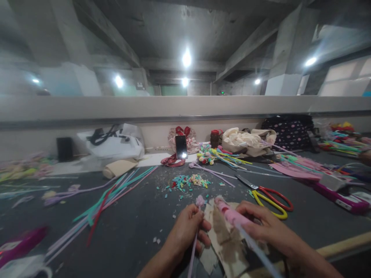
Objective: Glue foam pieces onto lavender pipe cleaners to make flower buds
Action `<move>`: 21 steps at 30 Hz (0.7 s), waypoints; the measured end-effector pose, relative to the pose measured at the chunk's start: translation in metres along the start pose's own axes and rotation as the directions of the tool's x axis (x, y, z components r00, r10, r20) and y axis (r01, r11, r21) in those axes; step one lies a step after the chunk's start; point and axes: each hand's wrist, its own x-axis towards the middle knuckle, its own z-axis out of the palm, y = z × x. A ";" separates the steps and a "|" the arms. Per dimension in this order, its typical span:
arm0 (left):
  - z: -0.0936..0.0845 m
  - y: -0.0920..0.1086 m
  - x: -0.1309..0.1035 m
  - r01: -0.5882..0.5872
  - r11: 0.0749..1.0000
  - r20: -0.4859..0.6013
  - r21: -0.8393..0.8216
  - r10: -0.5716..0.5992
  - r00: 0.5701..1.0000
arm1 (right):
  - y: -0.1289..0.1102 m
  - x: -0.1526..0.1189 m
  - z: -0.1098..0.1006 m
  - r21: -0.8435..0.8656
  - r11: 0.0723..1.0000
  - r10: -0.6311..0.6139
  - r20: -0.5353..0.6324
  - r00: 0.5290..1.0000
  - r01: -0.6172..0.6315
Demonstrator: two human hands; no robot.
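My left hand (188, 227) pinches a thin lilac stem (193, 251) with a small fuzzy pinkish-lilac bud (199, 200) at its top. My right hand (263, 224) is wrapped around a pink hot glue gun (232, 214), with a long translucent glue stick (257, 251) running out of its back towards me. Its nozzle end points up and left, a little to the right of the bud and apart from it. Beneath the glue gun lies a crumpled, stained beige cloth (224, 243). Red-and-yellow-handled scissors (268, 195) rest beyond my right hand, blades partly open.
Small cut pieces in teal and yellow (188, 181) are scattered ahead. Bundled fuzzy stems (107, 197) lie left, more flower-topped stems (217, 154) at the back. A phone (181, 146) leans against a patterned bag. Magenta tools (342, 197) lie at both sides; a wall panel closes the back.
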 end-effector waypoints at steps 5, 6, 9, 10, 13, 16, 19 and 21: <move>-0.002 -0.003 0.002 0.005 0.999 0.008 -0.038 -0.005 1.000 | 0.011 -0.001 -0.012 0.519 0.854 0.194 -0.239 0.951 -0.044; -0.002 -0.003 0.002 0.002 0.998 0.012 -0.055 -0.001 1.000 | 0.012 -0.002 -0.012 0.588 0.809 0.195 -0.246 0.949 -0.014; -0.005 0.002 -0.001 0.004 0.985 0.030 -0.174 0.001 1.000 | 0.013 -0.005 -0.003 0.687 0.727 0.166 -0.185 0.969 0.007; -0.007 0.004 -0.003 0.016 0.974 0.042 -0.228 -0.007 0.999 | 0.013 -0.006 0.002 0.692 0.721 0.181 -0.159 0.971 -0.021; -0.010 0.009 -0.006 0.053 0.928 0.082 -0.369 -0.024 0.996 | 0.006 -0.010 0.018 0.558 0.821 0.206 -0.095 0.974 -0.119; -0.011 0.011 -0.007 0.091 0.898 0.131 -0.431 -0.038 0.991 | -0.004 -0.014 0.030 0.310 0.939 0.174 -0.054 0.983 -0.149; -0.012 0.010 -0.006 0.093 0.890 0.181 -0.447 -0.012 0.983 | -0.013 -0.016 0.037 0.174 0.967 0.204 -0.084 0.975 -0.187; -0.013 0.008 -0.005 0.073 0.891 0.194 -0.447 0.017 0.981 | -0.015 -0.016 0.040 0.144 0.969 0.219 -0.116 0.969 -0.202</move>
